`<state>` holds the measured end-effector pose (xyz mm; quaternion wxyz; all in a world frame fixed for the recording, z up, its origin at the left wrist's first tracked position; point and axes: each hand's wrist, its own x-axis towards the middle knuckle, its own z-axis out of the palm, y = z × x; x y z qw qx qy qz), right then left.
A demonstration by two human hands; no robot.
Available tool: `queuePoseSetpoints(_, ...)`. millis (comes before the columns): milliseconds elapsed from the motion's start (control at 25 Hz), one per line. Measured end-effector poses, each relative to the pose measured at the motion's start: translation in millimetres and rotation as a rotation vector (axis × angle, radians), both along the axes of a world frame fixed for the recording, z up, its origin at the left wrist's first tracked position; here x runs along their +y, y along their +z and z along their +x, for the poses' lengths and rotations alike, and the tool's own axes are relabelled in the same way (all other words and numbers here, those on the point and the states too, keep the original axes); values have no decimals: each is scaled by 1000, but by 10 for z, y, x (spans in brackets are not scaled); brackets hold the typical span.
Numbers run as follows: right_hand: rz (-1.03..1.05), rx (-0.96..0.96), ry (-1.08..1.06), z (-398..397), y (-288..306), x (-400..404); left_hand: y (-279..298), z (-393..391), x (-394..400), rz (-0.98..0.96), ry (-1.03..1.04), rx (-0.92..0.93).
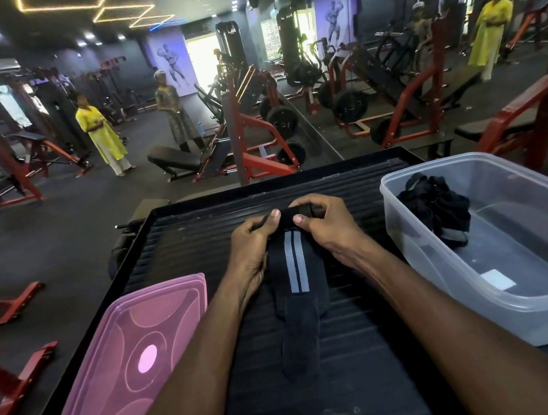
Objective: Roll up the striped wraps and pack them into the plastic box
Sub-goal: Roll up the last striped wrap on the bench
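A black wrap with two grey stripes (296,266) lies lengthwise on the black ribbed platform (200,237), its near end pointing toward me. My left hand (253,244) and my right hand (323,223) both pinch the wrap's far end, thumbs on top, where the fabric is folded over into a small roll. To the right stands the clear plastic box (537,309), open, with a dark rolled wrap (438,208) lying in its far left corner.
A pink translucent lid (129,363) lies on the platform's left side. Red gym machines, benches and weight plates fill the floor beyond. Two people stand at the back left; a mirror wall on the right reflects them.
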<state>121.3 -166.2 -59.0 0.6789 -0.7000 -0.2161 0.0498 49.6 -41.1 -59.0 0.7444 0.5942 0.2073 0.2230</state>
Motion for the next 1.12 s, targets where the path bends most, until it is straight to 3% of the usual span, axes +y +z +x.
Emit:
queuePoseSetpoints(200, 105, 176, 96, -25, 40, 16, 2, -14, 11, 141, 117, -18)
queuePoseSetpoints(320, 50, 234, 77, -17, 36, 9, 12, -16, 17, 177, 123, -46)
queuePoseSetpoints(440, 33, 163, 51, -9, 46, -45, 22, -21, 19, 141, 53, -23)
queuePoseSetpoints(600, 91, 144, 79, 4, 82, -62, 17, -33, -5, -48, -91, -38)
queuePoseSetpoints(840, -33, 352, 174, -9, 91, -55, 3, -28, -14, 88, 6, -68)
queuePoseSetpoints(960, -48, 284, 109, -4, 108, -61, -18, -22, -11, 140, -17, -79)
queuePoseSetpoints(1120, 31, 166, 80, -22, 136, -97, 1, -25, -23, -36, -98, -91)
